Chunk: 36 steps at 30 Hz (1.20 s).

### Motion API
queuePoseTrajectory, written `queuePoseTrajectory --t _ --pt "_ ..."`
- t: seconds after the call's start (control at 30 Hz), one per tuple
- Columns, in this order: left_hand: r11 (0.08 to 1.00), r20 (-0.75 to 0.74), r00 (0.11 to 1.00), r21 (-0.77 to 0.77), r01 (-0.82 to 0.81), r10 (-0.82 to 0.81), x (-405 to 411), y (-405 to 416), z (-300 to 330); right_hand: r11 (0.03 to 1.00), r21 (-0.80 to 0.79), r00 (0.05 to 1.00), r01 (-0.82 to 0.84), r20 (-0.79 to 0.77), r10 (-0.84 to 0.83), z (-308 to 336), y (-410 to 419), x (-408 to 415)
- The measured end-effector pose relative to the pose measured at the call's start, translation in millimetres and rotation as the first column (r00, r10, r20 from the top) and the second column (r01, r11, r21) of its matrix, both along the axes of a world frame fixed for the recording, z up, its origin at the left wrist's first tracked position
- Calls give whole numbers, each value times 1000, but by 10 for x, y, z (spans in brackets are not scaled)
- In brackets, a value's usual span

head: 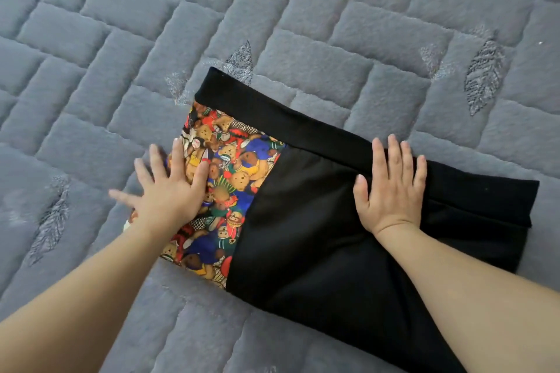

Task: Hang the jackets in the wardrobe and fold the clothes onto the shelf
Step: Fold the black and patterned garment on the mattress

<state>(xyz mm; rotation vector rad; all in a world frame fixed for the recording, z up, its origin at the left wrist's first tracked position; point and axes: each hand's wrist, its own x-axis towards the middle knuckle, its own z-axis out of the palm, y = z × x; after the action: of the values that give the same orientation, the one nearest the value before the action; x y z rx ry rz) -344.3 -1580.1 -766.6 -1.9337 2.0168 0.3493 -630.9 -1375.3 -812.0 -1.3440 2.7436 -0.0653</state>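
Head view: I am pressing my left hand (169, 188), fingers spread flat, on the teddy-bear print panel (224, 191) at the left end of the folded garment (303, 236). I am laying my right hand (392, 188) open, palm down, on its smooth black cloth. Beyond my fingers a black band is lying folded across the far edge, everything resting on a plush grey quilted bedcover (272, 24) stitched into blocks with embroidered leaves.
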Motion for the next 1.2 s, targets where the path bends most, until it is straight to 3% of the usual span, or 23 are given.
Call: queuePoseTrajectory --t 0.07,0.2,0.3,0.43,0.57,0.67,0.77,0.87,1.03,1.2 --pt "990 -37 993 87 -110 113 40 103 -138 1000 5 1000 7 -1 -7 4 2 5" --pt "997 -26 997 19 -75 75 -32 104 -268 1000 23 1000 5 -2 -5 47 32 4" --pt "998 -51 997 -26 -55 54 -15 155 -287 999 -49 1000 -3 24 4 144 -40 35" --pt "994 -89 996 -98 -41 32 24 172 -314 975 -177 970 -137 174 168 399 -985 376" --pt "984 -116 993 -174 -23 2 84 188 -383 963 -109 917 -246 294 268 457 -2163 1054" --pt "978 -126 992 -210 -12 -15 97 197 -415 981 -136 967 -139 195 164 322 -2447 1250" --pt "974 -139 990 -225 -3 -29 88 183 -437 951 -275 980 -144 91 175 128 -2403 1252" --pt "972 -149 988 -235 3 -39 97 191 -439 937 -314 986 -152 12 164 -16 -2444 1270" --pt "989 -154 988 -150 -13 -11 89 150 -340 939 -307 987 -157 -5 163 -55 -2463 1296" --pt "986 -225 974 -168 -3 -36 345 168 -173 945 -291 988 -147 9 156 5 -2468 1316"
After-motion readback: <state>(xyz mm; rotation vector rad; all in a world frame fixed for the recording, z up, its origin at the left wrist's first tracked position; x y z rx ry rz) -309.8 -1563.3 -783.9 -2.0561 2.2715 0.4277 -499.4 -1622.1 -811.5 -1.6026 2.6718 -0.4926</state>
